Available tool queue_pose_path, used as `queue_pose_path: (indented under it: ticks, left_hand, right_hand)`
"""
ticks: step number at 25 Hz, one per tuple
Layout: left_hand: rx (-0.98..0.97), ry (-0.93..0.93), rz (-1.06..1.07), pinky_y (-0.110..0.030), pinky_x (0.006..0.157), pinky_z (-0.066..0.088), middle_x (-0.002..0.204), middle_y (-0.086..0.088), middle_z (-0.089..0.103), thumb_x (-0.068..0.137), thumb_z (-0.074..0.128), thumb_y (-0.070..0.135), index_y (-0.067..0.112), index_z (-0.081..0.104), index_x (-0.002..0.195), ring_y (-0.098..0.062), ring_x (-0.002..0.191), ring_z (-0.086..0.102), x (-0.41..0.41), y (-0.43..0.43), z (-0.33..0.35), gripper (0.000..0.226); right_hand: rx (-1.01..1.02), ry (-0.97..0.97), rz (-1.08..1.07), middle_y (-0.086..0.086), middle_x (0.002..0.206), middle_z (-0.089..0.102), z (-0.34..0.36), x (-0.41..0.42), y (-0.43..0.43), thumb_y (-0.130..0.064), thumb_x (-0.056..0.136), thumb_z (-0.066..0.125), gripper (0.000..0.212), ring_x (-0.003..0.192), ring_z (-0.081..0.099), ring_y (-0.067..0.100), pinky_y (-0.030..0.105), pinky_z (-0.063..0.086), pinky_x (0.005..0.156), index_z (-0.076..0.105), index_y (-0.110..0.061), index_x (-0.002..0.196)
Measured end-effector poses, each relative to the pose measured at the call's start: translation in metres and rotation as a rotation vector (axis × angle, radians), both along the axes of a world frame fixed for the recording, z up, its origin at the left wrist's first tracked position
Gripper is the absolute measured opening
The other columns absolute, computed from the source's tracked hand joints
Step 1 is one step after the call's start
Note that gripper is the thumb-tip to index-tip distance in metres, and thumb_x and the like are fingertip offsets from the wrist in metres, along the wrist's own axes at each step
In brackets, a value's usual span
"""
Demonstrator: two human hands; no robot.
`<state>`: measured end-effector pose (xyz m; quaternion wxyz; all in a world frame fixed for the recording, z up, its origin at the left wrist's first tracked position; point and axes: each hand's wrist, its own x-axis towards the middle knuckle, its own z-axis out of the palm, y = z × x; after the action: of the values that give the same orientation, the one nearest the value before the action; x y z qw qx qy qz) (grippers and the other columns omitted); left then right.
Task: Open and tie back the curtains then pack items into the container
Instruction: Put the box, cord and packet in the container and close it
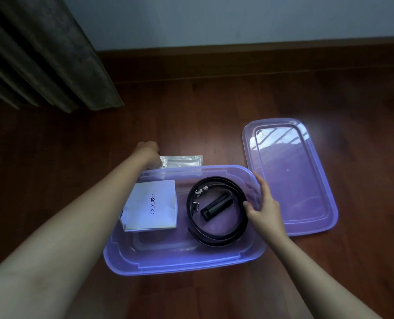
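Observation:
A clear purple plastic container (pixel 182 264) sits open on the wooden floor. Inside lie a white box (pixel 152 204) at the left, a coiled black belt (pixel 216 234) at the right and a black cylinder (pixel 216 206) within the coil. My right hand (pixel 264 202) holds the container's right rim, thumb inside by the belt. My left hand (pixel 149 149) reaches past the far rim onto the left end of a silver foil packet (pixel 182 161) lying on the floor behind the container; its fingers are hidden from me.
The container's purple lid (pixel 290 178) lies flat on the floor to the right. A dark curtain (pixel 42 54) hangs at the upper left, its hem just above the floor. A wall with a wooden skirting board (pixel 260 56) runs along the back.

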<state>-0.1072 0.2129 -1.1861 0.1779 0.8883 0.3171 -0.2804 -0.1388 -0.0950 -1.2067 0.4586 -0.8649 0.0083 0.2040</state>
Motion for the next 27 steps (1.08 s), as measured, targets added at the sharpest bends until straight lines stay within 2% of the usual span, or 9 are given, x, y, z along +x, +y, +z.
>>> queue_pose_path:
  ticks: [4, 6, 8, 11, 13, 17, 20, 24, 27]
  left_hand:
    - [-0.164, -0.086, 0.066, -0.032, 0.099, 0.042, 0.136, -0.016, 0.05, 0.079, 0.073, 0.018, 0.007, 0.051, 0.131, -0.031, 0.122, 0.05, -0.001, 0.006, -0.003, 0.057]
    - [-0.332, -0.209, 0.069, -0.032, 0.094, 0.042, 0.126, -0.014, 0.058, 0.079, 0.074, 0.017, 0.007, 0.06, 0.121, -0.027, 0.112, 0.055, 0.002, 0.007, 0.005, 0.046]
    - [-0.358, -0.432, -0.072, -0.026, 0.083, 0.042, 0.11, -0.008, 0.065, 0.082, 0.07, 0.015, 0.009, 0.066, 0.111, -0.019, 0.097, 0.057, 0.002, 0.003, 0.021, 0.03]
    - [-0.229, -0.97, -0.369, -0.016, 0.067, 0.035, 0.088, -0.007, 0.063, 0.087, 0.064, 0.015, 0.007, 0.067, 0.096, -0.013, 0.077, 0.051, -0.014, -0.016, 0.051, 0.013]
    - [-0.253, -1.166, -0.511, -0.021, 0.068, 0.042, 0.082, -0.009, 0.062, 0.088, 0.061, 0.013, 0.003, 0.065, 0.09, -0.019, 0.074, 0.053, -0.03, -0.026, 0.063, 0.012]
    - [-0.304, -1.109, -0.882, -0.037, 0.065, 0.047, 0.084, -0.006, 0.066, 0.082, 0.06, -0.002, 0.011, 0.063, 0.085, -0.026, 0.073, 0.055, -0.05, -0.046, 0.059, 0.013]
    - [-0.201, -1.048, -1.046, -0.037, 0.051, 0.047, 0.081, -0.005, 0.063, 0.082, 0.054, -0.001, 0.011, 0.059, 0.081, -0.024, 0.073, 0.048, -0.057, -0.062, 0.045, 0.013]
    - [0.132, -1.073, -1.198, -0.028, 0.035, 0.034, 0.066, -0.003, 0.054, 0.077, 0.046, -0.01, 0.015, 0.047, 0.072, -0.02, 0.062, 0.043, -0.064, -0.077, 0.021, 0.026]
    - [0.233, -0.899, -1.277, -0.024, 0.035, 0.027, 0.065, -0.002, 0.054, 0.075, 0.046, -0.005, 0.018, 0.051, 0.066, -0.019, 0.057, 0.052, -0.069, -0.089, 0.002, 0.025]
  right_hand:
    - [-0.004, -0.008, 0.003, -0.005, 0.117, 0.064, 0.0, 0.0, 0.0, -0.004, 0.082, 0.056, 0.074, 0.106, 0.061, 0.02, 0.036, 0.048, 0.09, 0.032, -0.052, 0.133]
    - [-0.009, -0.009, 0.003, -0.005, 0.115, 0.065, 0.001, 0.001, 0.0, -0.005, 0.083, 0.056, 0.073, 0.105, 0.061, 0.021, 0.034, 0.048, 0.089, 0.032, -0.051, 0.133]
    - [-0.015, -0.016, 0.005, -0.003, 0.116, 0.065, 0.001, 0.001, 0.0, -0.006, 0.082, 0.057, 0.073, 0.106, 0.061, 0.022, 0.036, 0.048, 0.09, 0.032, -0.052, 0.133]
    - [-0.004, -0.021, 0.011, -0.002, 0.117, 0.065, 0.001, 0.001, 0.001, -0.006, 0.082, 0.057, 0.075, 0.106, 0.061, 0.022, 0.038, 0.049, 0.091, 0.031, -0.058, 0.129]
    - [-0.006, -0.027, 0.015, -0.003, 0.116, 0.066, 0.003, 0.001, 0.001, -0.005, 0.081, 0.057, 0.075, 0.106, 0.062, 0.022, 0.035, 0.048, 0.089, 0.032, -0.057, 0.129]
    - [0.033, 0.007, 0.026, -0.007, 0.102, 0.065, 0.012, 0.001, 0.001, -0.016, 0.072, 0.059, 0.073, 0.096, 0.061, 0.021, 0.029, 0.045, 0.075, 0.031, -0.06, 0.123]
    - [0.068, -0.001, 0.053, -0.021, 0.114, 0.057, 0.015, 0.001, 0.0, -0.036, 0.057, 0.053, 0.077, 0.107, 0.056, 0.016, 0.028, 0.042, 0.08, 0.028, -0.056, 0.127]
    - [-0.105, -0.384, 0.18, -0.012, 0.149, 0.031, 0.013, -0.004, -0.001, -0.042, 0.061, 0.052, 0.086, 0.135, 0.032, 0.012, 0.035, 0.027, 0.105, 0.026, -0.035, 0.142]
    - [-0.328, -0.634, 0.321, -0.009, 0.14, 0.048, 0.01, -0.005, 0.002, -0.041, 0.07, 0.051, 0.06, 0.128, 0.037, 0.017, 0.049, 0.02, 0.108, 0.051, -0.034, 0.129]
